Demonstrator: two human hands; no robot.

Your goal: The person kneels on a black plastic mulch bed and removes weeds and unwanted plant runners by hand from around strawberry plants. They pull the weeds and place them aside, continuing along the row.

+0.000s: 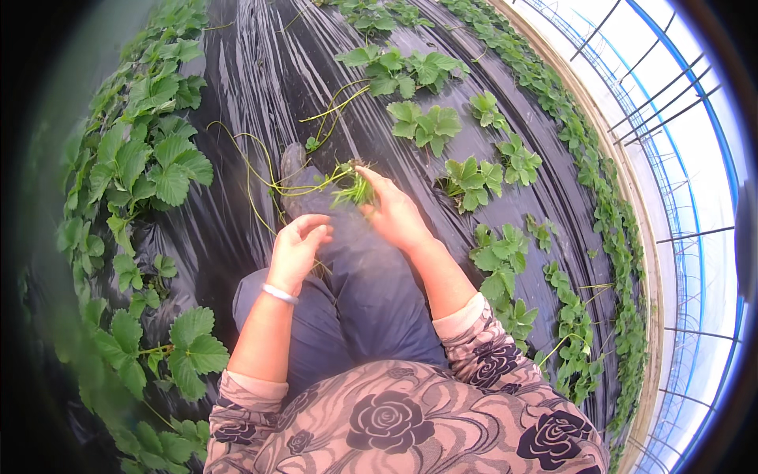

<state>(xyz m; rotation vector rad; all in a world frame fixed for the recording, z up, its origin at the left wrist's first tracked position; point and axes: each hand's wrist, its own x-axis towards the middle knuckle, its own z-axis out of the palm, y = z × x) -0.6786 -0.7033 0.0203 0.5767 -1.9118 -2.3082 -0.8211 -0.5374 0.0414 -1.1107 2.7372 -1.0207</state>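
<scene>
In my right hand [395, 212] is a small bunch of green strawberry stems [355, 188], caught between the fingers and thumb, with dark root-like bits at its top. Long thin runners [260, 159] trail leftward from the bunch over the black plastic mulch film [228, 77]. My left hand [299, 246], with a pale bracelet [280, 294] at the wrist, is raised over my knees to the lower left of the bunch. Its fingers curl toward the thumb; whether something thin lies between them is unclear. Both hands are above my dark trousers [379, 284].
Large-leaved strawberry plants [174, 166] line the left side. Smaller strawberry plants [426, 124] grow through the film on the right, with another leafy row [610, 207] beyond. My shoe [293, 159] rests between the rows. A greenhouse wall with blue pipes [702, 95] curves along the right.
</scene>
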